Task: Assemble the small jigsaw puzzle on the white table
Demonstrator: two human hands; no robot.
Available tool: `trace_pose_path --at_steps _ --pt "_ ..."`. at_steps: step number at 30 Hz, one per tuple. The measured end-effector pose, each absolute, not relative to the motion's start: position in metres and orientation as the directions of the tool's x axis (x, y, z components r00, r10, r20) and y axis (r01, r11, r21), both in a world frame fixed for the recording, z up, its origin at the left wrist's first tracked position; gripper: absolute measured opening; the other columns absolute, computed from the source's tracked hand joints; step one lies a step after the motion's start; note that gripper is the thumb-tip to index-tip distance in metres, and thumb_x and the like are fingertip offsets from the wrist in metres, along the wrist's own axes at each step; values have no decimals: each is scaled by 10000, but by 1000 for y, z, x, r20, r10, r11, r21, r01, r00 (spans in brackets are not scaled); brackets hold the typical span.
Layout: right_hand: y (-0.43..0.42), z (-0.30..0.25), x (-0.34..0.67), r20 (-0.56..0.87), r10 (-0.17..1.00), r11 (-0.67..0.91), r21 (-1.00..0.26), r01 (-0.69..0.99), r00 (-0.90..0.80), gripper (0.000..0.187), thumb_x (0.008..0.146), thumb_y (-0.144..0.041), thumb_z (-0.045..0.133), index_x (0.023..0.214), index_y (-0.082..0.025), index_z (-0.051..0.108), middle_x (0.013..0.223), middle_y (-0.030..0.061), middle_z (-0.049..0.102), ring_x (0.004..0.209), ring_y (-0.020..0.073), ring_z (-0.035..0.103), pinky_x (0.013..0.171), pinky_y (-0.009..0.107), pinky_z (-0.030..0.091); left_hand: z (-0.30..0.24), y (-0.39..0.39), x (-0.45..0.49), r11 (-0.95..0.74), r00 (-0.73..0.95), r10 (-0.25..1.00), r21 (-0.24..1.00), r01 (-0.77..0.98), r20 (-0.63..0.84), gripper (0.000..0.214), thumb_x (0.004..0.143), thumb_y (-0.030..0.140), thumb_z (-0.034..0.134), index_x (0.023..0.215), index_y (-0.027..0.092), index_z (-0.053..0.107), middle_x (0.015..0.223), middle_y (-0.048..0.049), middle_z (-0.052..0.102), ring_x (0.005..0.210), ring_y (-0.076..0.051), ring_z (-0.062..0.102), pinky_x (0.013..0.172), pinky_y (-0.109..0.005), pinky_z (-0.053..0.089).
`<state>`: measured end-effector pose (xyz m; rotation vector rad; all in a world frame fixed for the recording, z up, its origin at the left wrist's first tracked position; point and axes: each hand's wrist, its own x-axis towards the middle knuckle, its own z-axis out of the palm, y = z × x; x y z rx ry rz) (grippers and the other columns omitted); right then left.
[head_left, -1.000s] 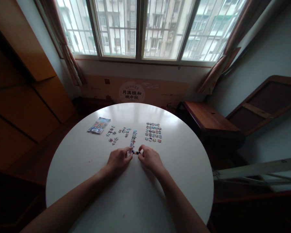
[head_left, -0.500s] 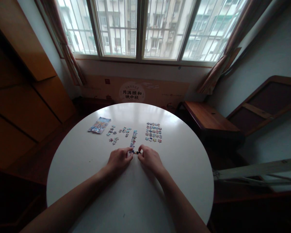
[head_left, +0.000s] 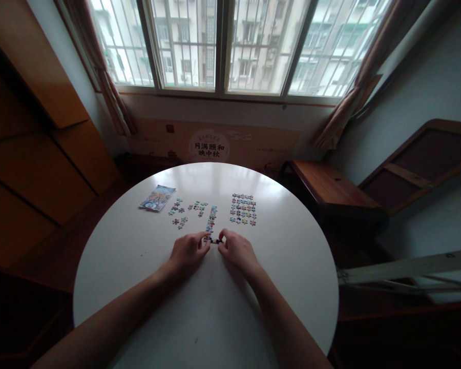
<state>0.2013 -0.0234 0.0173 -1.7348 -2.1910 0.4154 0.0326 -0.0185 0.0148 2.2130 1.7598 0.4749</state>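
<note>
Far left: orange-brown wooden cabinet (head_left: 75,161), then a tied-back left curtain (head_left: 113,105) by the window (head_left: 188,48). Round white table (head_left: 134,287) fills the middle. At its far left, a printed picture card (head_left: 158,198) lies flat. Just right of it, a left batch of loose puzzle pieces (head_left: 182,210), scattered, mostly apart. Next, the left hand (head_left: 188,250), down at the table from the near left. Its thumb and index tips come close together at the near left corner of the build; can't tell if they pinch a piece or just press on the edge. Beyond that hand, a small middle batch (head_left: 201,209) of loose pieces.

Build is at table centre: narrow multicoloured strip (head_left: 211,219) running far to near, then a short dark row (head_left: 215,241) going right at its near end, between the hands. Right hand (head_left: 238,250): index curled, thumb below it, both at the right end of the dark row. Tips look a little apart around a dark piece; can't tell if it's gripped.

Right of the strip, farther off than the right hand, a block of loose pieces (head_left: 238,208) sits in rough rows. Far right, beyond the table: low wooden side table (head_left: 322,179) against the wall.
</note>
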Motion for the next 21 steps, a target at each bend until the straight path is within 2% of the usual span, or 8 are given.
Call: trace_pose_path --at_steps 11,21 --pt "-23 15 201 55 975 221 -407 886 -217 185 809 -240 486 972 -222 573 872 18 653 783 149 569 665 241 315 14 -16 33 -147 139 989 412 899 51 272 837 370 512 1011 257 688 742 5 683 681 -127 599 628 -214 367" --pt "-23 17 201 69 974 223 -411 884 -214 176 799 -224 490 955 -222 571 870 15 658 779 150 571 658 244 313 15 -17 33 -165 160 986 403 900 46 290 841 363 507 1063 269 669 774 0 688 694 -129 606 647 -216 372"
